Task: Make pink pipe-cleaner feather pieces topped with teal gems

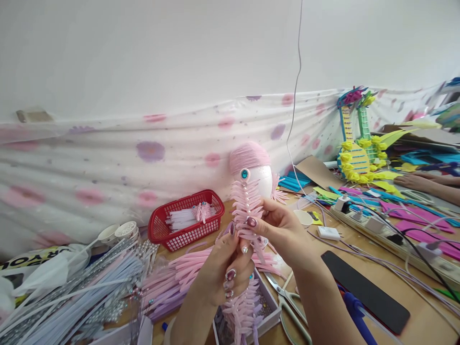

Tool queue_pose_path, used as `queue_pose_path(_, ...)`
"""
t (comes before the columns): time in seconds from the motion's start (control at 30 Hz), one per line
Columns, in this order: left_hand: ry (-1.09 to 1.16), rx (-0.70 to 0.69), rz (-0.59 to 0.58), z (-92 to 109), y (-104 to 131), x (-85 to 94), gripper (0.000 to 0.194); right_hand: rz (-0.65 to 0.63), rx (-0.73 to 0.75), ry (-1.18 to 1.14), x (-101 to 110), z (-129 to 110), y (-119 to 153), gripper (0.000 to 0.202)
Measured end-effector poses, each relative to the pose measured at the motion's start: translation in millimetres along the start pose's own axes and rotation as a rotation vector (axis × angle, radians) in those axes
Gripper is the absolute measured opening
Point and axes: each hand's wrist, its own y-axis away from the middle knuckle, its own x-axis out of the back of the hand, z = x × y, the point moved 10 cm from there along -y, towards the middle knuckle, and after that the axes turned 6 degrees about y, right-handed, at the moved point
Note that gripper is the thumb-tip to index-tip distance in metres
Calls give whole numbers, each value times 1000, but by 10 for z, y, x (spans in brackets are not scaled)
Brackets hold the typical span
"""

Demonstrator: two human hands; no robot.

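Both hands, left [224, 268] below right [278, 225], pinched the pink fringed strand [246, 206] hanging beneath the white foam ball [262, 179]; the step looked like fixing fringe, next calling for steady pressing.

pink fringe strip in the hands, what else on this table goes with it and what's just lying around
In use: pink fringe strip, left hand, right hand, foam head with pink yarn, loose pink strips.

Lying about: red basket, scissors, power strip, black phone, guitar decorations, another person's hand.
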Motion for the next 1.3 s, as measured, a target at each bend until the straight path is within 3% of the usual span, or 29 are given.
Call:
queue_pose_path(0.37,-7,-129,121,91,12,81,18,72,3,29,91,-14,-11,16)
queue_pose_path(0.77,-19,-217,193,156,14,108,19,18,8,-4,11,-38,-10,14)
queue_pose_path(1.13,-386,-434,397,376,114,253,33,152,40,133,123,-81,-21,21)
queue_pose_path(1.3,-496,-589,498,502,223,254,34,151,43,123,62,-63,-39,27)
